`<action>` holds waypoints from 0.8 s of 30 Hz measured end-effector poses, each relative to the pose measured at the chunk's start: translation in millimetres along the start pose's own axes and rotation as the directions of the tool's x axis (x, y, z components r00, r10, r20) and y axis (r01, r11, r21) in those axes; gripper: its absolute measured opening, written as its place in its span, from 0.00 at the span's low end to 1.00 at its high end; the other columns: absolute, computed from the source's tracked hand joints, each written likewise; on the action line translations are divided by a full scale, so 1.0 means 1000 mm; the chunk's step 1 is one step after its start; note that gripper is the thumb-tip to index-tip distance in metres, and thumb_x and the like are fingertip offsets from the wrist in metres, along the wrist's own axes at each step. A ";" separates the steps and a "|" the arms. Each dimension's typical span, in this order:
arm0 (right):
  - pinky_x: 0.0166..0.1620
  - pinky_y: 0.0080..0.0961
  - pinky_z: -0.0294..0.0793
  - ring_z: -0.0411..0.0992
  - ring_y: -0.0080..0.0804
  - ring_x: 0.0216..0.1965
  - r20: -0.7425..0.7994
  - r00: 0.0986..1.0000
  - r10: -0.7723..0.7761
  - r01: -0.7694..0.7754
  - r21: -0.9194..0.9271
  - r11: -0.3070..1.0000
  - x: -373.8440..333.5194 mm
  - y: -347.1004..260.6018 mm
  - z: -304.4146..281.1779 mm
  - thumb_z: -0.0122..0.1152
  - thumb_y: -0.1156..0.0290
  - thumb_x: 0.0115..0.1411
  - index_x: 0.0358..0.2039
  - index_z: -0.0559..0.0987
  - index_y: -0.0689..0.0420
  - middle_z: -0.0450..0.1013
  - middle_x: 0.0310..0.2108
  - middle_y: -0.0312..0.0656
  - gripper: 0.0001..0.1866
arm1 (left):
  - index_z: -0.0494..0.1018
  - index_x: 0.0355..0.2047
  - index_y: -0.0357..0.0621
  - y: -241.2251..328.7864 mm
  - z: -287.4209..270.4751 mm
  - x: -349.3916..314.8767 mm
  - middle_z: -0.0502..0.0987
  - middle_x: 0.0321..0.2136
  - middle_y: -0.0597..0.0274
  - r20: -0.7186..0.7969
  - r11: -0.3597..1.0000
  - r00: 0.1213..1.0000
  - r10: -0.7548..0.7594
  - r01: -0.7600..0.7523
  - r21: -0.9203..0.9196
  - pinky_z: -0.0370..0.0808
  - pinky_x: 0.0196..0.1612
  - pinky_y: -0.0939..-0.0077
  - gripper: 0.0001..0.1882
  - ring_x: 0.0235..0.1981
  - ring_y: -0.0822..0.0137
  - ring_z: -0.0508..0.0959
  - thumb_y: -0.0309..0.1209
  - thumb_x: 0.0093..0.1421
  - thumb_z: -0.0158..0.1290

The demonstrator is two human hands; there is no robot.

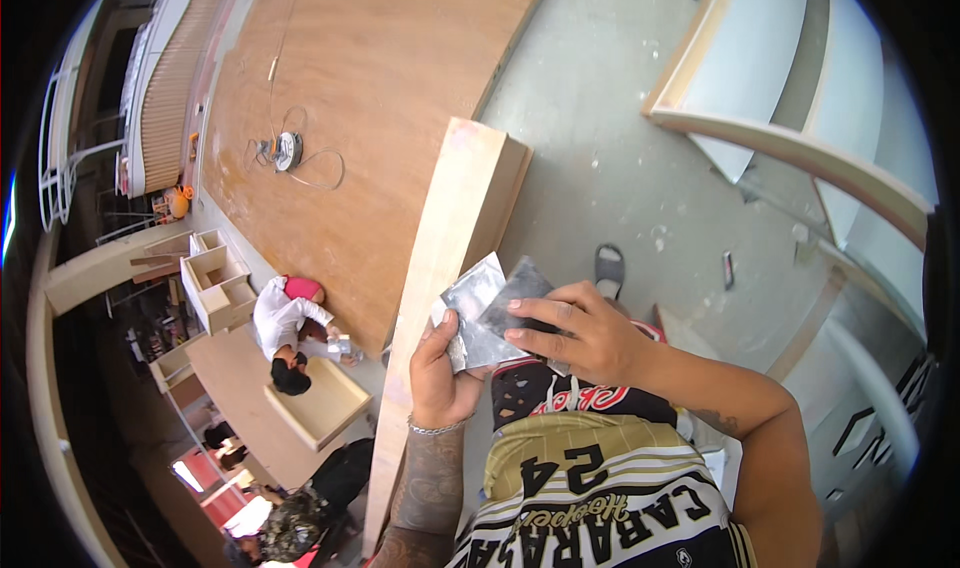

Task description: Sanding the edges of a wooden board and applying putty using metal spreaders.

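- Left hand (440, 368): raised in front of my chest, forearm coming up from the lower edge, wrist straight with a thin silver chain bracelet (437, 429) around it. Fingers are curled closed and the thumb presses on the lower left corner of a grey crumpled sheet of sandpaper (480, 313).
- Right hand (585, 333): my right forearm enters from the lower right, elbow bent, wrist turned inward across my body. The hand is partly open, fingers extended and spread toward the left; index and middle fingertips rest on the dark right portion of the sheet, thumb below it. I hold the sheet between both hands.
- Position of the sheet: level with my chest, above my striped jersey (600, 488), its left edge overlapping the pale, long wooden board (450, 268) as seen from the head view. I cannot tell whether the sheet touches the board.
- The board stands on edge, running from the lower centre up to the middle of the view, just beside my left hand.
- Surroundings: a large brown plywood panel (360, 98) lies beyond the board, with a round power tool and cable (288, 151) on it. A person in a white shirt (285, 323) crouches at an open, shallow wooden box (318, 400), well apart from me on the left.
- A grey sandal (609, 267) lies on the concrete floor (620, 148) beyond my right hand.
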State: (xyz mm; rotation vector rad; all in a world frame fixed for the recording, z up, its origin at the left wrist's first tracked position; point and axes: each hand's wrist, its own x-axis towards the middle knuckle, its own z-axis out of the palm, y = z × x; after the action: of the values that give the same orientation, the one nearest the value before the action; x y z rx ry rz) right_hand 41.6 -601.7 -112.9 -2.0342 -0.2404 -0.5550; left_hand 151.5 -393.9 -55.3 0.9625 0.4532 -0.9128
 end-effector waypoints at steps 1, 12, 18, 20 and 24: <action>0.52 0.34 0.71 0.71 0.42 0.46 0.064 0.997 0.044 -0.042 -0.031 0.999 0.000 0.001 -0.009 0.61 0.80 0.53 0.58 0.77 0.53 0.74 0.57 0.41 0.29 | 0.64 0.62 0.38 0.006 0.002 -0.003 0.77 0.53 0.51 -0.001 0.994 1.000 0.006 -0.006 0.109 0.79 0.55 0.57 0.21 0.53 0.55 0.80 0.34 0.72 0.44; 0.42 0.24 0.78 0.77 0.27 0.37 0.239 0.703 0.670 -0.256 0.964 -0.076 0.003 -0.028 -0.025 0.56 0.60 0.71 0.51 0.78 0.57 0.79 0.41 0.41 0.16 | 0.68 0.60 0.40 -0.006 0.010 -0.026 0.80 0.49 0.57 0.098 0.990 0.994 0.055 -0.041 -0.131 0.79 0.52 0.58 0.20 0.48 0.58 0.82 0.33 0.70 0.45; 0.51 0.28 0.75 0.75 0.26 0.45 0.352 0.572 0.741 -0.670 0.721 0.175 -0.004 -0.032 0.026 0.58 0.61 0.70 0.52 0.75 0.59 0.77 0.44 0.39 0.17 | 0.70 0.56 0.42 0.017 0.014 -0.050 0.79 0.47 0.59 0.145 0.974 0.971 0.192 -0.170 -0.153 0.77 0.53 0.62 0.16 0.48 0.62 0.81 0.33 0.71 0.47; 0.54 0.26 0.72 0.73 0.25 0.48 0.183 0.534 0.825 -0.676 0.678 0.288 -0.012 -0.031 0.031 0.58 0.62 0.71 0.54 0.74 0.59 0.77 0.47 0.39 0.18 | 0.70 0.55 0.41 0.036 0.004 -0.058 0.79 0.48 0.59 0.115 0.911 0.916 0.384 -0.355 -0.208 0.77 0.53 0.61 0.15 0.47 0.62 0.81 0.32 0.71 0.47; 0.54 0.24 0.69 0.70 0.21 0.49 -0.165 0.454 0.876 -0.437 0.815 0.380 -0.004 -0.055 0.037 0.55 0.61 0.72 0.54 0.74 0.59 0.75 0.48 0.37 0.17 | 0.69 0.56 0.37 0.027 -0.018 -0.074 0.77 0.49 0.58 0.083 0.818 0.816 0.572 -0.575 0.011 0.72 0.57 0.67 0.17 0.50 0.65 0.77 0.31 0.70 0.48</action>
State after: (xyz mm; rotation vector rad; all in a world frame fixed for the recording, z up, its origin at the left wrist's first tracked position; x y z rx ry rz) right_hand 27.0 -541.5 -87.8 -0.9488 0.7395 -0.4034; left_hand 133.1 -338.3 -0.3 1.0139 0.0608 -0.4007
